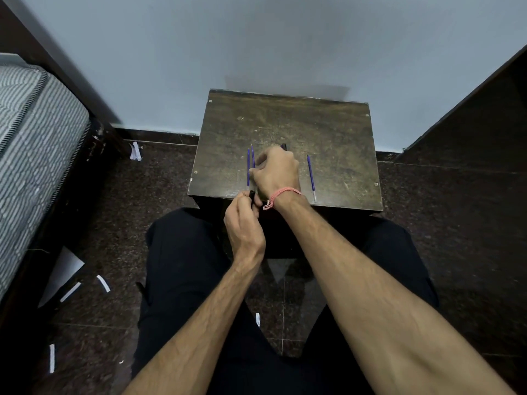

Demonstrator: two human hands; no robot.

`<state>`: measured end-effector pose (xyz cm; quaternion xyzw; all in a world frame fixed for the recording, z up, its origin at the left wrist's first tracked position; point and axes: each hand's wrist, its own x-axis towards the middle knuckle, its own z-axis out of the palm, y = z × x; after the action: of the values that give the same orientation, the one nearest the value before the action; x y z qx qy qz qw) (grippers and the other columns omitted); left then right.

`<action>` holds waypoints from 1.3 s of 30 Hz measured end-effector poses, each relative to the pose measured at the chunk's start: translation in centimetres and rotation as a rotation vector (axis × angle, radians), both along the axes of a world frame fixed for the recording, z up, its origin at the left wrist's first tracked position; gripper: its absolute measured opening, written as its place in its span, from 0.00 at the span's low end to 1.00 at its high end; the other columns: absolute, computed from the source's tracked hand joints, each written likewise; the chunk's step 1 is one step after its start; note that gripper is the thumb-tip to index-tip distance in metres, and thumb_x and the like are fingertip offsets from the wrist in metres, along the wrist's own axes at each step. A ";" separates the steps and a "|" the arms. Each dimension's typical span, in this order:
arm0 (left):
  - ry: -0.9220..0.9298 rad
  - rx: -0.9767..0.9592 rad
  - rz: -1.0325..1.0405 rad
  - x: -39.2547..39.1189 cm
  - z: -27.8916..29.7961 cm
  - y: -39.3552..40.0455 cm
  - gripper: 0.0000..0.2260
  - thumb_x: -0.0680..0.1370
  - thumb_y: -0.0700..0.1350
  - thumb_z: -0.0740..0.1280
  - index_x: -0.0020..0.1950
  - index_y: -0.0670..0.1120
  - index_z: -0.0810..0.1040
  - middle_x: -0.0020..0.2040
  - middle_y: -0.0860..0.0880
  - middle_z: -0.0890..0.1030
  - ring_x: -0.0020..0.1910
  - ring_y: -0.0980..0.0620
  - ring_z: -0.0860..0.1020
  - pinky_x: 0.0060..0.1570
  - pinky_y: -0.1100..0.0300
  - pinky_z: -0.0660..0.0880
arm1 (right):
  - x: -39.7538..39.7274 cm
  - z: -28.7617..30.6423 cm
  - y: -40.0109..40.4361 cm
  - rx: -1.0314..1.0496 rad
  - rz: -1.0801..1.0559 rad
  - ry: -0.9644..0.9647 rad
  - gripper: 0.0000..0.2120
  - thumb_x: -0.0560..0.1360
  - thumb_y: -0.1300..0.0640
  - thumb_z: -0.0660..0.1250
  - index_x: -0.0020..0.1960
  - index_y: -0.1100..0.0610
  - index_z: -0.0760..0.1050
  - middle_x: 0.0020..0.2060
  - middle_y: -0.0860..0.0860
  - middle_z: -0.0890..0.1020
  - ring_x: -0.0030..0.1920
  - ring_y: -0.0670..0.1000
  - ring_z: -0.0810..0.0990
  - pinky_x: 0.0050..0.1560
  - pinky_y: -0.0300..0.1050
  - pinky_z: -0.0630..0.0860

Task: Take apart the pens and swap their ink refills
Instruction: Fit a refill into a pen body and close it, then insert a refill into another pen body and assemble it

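Right hand: right hand (275, 169) hovered over the middle of the wooden stool (336, 129), fingers curled downward and apparently pinching the refill beside it; the contact itself was hidden by the knuckles.
Left hand: left hand (243, 223) sat at the stool's near edge, fingers curled round a dark pen barrel (252, 194) whose open end pointed up and away from the sitter.
Wrist: a pink thread bracelet (281, 195) circled the right wrist.
Left refills: two blue refills (248, 166) lay side by side on the stool top, just left of the right hand, tips toward the wall.
Right refill: a third blue refill (310, 176) lay well apart on the far side of the right hand, untouched.
Dark part: a small dark piece (283, 146) showed beyond the right knuckles; what it was could not be told.
Long axis: every refill ran roughly front to back, nearly in line with the held barrel.
Key relation: the left pair lay directly beyond the barrel's mouth, with the right hand nearer to them than the left.
Judged step: a refill was probably about to be fed into the barrel, which would need its rear end steered toward the left hand.
Floor: white paper scraps (102, 283) lay on the dark tiles.
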<state>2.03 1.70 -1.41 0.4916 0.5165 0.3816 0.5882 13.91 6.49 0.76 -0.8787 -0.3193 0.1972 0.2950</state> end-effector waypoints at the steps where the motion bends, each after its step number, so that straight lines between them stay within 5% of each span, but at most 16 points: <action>1: -0.006 0.002 0.002 0.0 0.0 0.1 0.18 0.82 0.48 0.57 0.41 0.36 0.75 0.36 0.46 0.74 0.36 0.51 0.69 0.36 0.57 0.68 | -0.2 0.0 0.1 -0.017 0.017 -0.027 0.04 0.74 0.59 0.79 0.49 0.54 0.87 0.46 0.53 0.89 0.53 0.56 0.87 0.53 0.44 0.83; 11: -0.032 -0.023 -0.003 0.0 0.1 0.1 0.17 0.83 0.47 0.56 0.39 0.39 0.74 0.36 0.44 0.74 0.37 0.47 0.70 0.38 0.51 0.69 | -0.9 -0.3 0.0 -0.033 0.012 -0.078 0.06 0.76 0.56 0.81 0.49 0.57 0.87 0.45 0.56 0.88 0.50 0.57 0.87 0.52 0.48 0.85; 17: -0.023 -0.002 -0.017 0.0 0.0 -0.1 0.18 0.82 0.48 0.56 0.40 0.38 0.76 0.35 0.46 0.72 0.37 0.47 0.70 0.40 0.53 0.70 | -0.3 0.2 -0.8 -0.009 0.025 -0.031 0.04 0.76 0.57 0.80 0.46 0.56 0.87 0.37 0.49 0.87 0.47 0.53 0.88 0.48 0.44 0.83; 23: -0.018 -0.032 -0.066 0.1 -0.5 -0.1 0.16 0.81 0.48 0.56 0.41 0.47 0.80 0.34 0.50 0.71 0.38 0.47 0.71 0.43 0.49 0.69 | 2.7 1.3 -5.0 0.092 -0.015 -0.271 0.06 0.78 0.47 0.75 0.51 0.48 0.87 0.46 0.47 0.90 0.49 0.52 0.88 0.51 0.46 0.83; 28: -0.076 -0.088 -0.184 0.6 -1.1 -0.3 0.15 0.81 0.46 0.57 0.48 0.48 0.84 0.36 0.53 0.78 0.35 0.57 0.73 0.36 0.60 0.69 | 6.1 0.3 -11.1 0.055 0.134 -0.441 0.08 0.82 0.55 0.71 0.59 0.51 0.86 0.56 0.49 0.85 0.55 0.54 0.82 0.56 0.48 0.79; 33: -0.092 -0.073 -0.318 1.3 -2.3 -0.7 0.10 0.90 0.39 0.64 0.65 0.46 0.83 0.51 0.51 0.87 0.50 0.53 0.83 0.51 0.56 0.79 | 5.8 -1.1 -14.2 -0.055 0.389 -0.505 0.19 0.84 0.59 0.65 0.75 0.55 0.77 0.76 0.54 0.76 0.64 0.59 0.79 0.63 0.56 0.80; 39: -0.076 0.000 -0.352 1.3 -2.4 -1.4 0.09 0.87 0.40 0.71 0.63 0.53 0.84 0.57 0.49 0.91 0.54 0.52 0.88 0.57 0.56 0.84 | 4.4 -1.2 -15.8 -0.109 0.389 -0.542 0.19 0.83 0.58 0.69 0.72 0.60 0.79 0.71 0.57 0.81 0.65 0.61 0.79 0.68 0.57 0.78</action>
<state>3.35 0.27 -3.84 0.5595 0.3999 0.2912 0.6650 18.34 -9.35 -0.44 -0.8363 -0.5367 0.0256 0.1089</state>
